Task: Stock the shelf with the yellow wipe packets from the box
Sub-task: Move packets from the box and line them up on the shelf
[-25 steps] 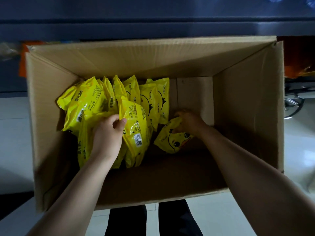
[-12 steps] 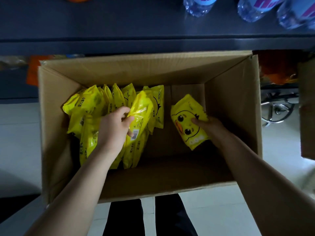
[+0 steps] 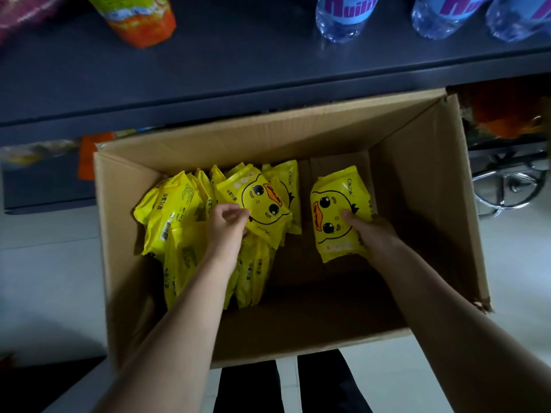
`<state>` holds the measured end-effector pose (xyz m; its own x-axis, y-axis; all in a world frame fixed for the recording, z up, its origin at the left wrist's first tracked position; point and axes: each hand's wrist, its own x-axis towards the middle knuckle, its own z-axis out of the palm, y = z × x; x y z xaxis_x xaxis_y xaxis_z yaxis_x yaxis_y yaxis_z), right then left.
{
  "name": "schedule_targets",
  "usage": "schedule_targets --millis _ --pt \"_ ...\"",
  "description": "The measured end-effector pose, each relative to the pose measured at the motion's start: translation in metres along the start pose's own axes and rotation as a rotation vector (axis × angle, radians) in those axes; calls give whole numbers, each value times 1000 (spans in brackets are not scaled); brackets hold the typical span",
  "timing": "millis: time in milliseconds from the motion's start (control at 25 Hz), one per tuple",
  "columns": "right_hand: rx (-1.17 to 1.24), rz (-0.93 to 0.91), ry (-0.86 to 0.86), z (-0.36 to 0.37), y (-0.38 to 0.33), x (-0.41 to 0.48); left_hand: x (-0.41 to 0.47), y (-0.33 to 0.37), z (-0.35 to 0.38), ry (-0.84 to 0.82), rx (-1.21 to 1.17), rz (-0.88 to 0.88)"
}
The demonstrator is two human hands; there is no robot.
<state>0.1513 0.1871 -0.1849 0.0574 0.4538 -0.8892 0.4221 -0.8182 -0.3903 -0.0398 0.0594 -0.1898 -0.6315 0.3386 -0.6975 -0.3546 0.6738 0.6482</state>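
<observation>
Now inside the box [image 3: 417,189]: left hand [image 3: 226,225] pinches the left packet [image 3: 262,207] by its edge; right hand [image 3: 372,234] grips the right packet [image 3: 337,213], thumb on front. Likely light, soft, slick film; grasp across the body.

"ckak" on right duck wipe packet [image 3: 337,216], left duck wipe packet [image 3: 259,210], rear packet [image 3: 287,186]. Water bottle [image 3: 343,16]: purple "Hu", rest cut off.

Box [image 3: 417,210] sits before shelf [image 3: 238,73] w/ bottles [image 3: 343,17] on it; packets [image 3: 176,213] piled at box's left.
</observation>
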Motion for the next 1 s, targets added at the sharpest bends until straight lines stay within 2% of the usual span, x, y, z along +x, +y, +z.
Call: schedule_targets --millis 80,200,320,400,600,720,1000 --pt "29 15 0 4 10 2 0 -2 7 99 -76 -16" --pt "123 38 -6 8 19 2 6 0 23 194 -38 -120" --pt "246 61 -17 17 21 2 10 8 38 197 -28 -312" --pt "301 42 -12 23 21 3 12 10 44 179 9 -341" --pt "256 -61 -42 24 18 -4 15 9 28 133 96 -232" --pt "191 -100 -47 15 7 -21 0 19 3 136 148 -107" --pt "95 -290 -72 2 -41 -135 -79 89 -85 -40 155 108"
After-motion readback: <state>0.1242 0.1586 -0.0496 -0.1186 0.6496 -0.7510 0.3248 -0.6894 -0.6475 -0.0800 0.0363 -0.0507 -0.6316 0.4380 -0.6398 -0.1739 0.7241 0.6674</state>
